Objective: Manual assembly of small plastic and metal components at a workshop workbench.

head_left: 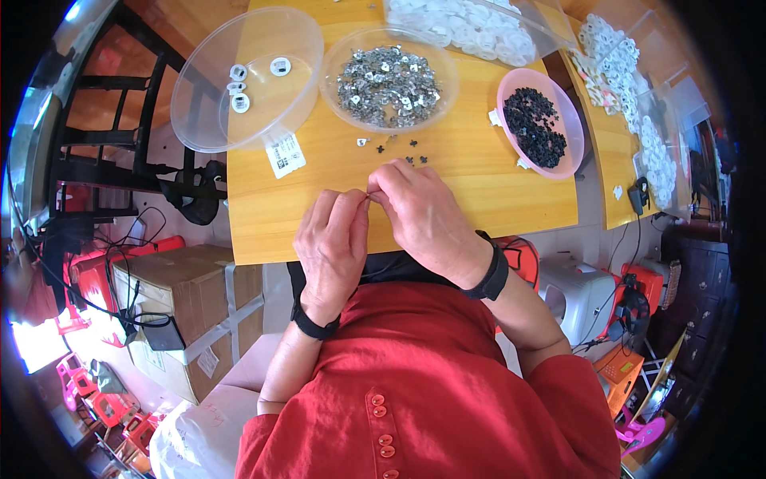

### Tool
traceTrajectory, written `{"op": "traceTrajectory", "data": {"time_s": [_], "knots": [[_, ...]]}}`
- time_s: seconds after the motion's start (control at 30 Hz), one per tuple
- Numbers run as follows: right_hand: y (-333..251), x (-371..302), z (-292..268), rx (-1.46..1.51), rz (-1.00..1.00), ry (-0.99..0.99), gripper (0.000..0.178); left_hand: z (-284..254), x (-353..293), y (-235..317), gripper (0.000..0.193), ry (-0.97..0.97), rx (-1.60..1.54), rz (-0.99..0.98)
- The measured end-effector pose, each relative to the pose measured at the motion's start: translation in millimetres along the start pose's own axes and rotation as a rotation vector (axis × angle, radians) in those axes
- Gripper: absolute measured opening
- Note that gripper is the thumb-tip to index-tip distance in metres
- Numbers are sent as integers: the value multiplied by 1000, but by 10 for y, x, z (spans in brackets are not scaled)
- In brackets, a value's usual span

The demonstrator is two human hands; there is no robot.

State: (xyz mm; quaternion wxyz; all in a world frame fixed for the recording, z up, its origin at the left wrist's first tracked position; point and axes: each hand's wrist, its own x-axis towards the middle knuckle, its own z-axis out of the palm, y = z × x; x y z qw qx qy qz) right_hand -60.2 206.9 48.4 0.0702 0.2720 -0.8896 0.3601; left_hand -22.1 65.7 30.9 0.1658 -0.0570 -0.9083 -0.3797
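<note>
Just over the near edge of the table (495,203), my left hand (329,239) and my right hand (423,211) meet with fingertips pinched together. Whatever they hold is too small and too covered to name. Beyond my fingers lie several tiny black pieces (413,144) and a small silvery white piece (363,142). A clear round bowl (329,88) farther back holds a heap of small metal parts (387,84). To its left, a larger clear bowl (263,108) contains several white round parts (279,66). At the right, a pink bowl (568,140) holds many small black parts (535,128).
Clear containers of white plastic parts (471,32) stand at the back, with more white pieces (610,60) at the far right. A printed label (286,155) lies by the large bowl. A taped cardboard box (187,303) stands on the left, a grey stool (578,287) on the right.
</note>
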Motion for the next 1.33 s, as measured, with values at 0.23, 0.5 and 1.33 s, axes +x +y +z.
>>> {"op": "traceTrajectory", "data": {"time_s": [0.23, 0.5, 1.33], "knots": [[-22, -81, 7, 503, 393, 153, 10, 48, -20, -99, 8, -54, -767, -519], [-66, -133, 235, 714, 421, 213, 8, 57, -17, -52, 8, -65, -1057, -635], [170, -80, 5, 60, -144, -69, 9, -17, -13, -263, 35, -328, -1526, -674]]}}
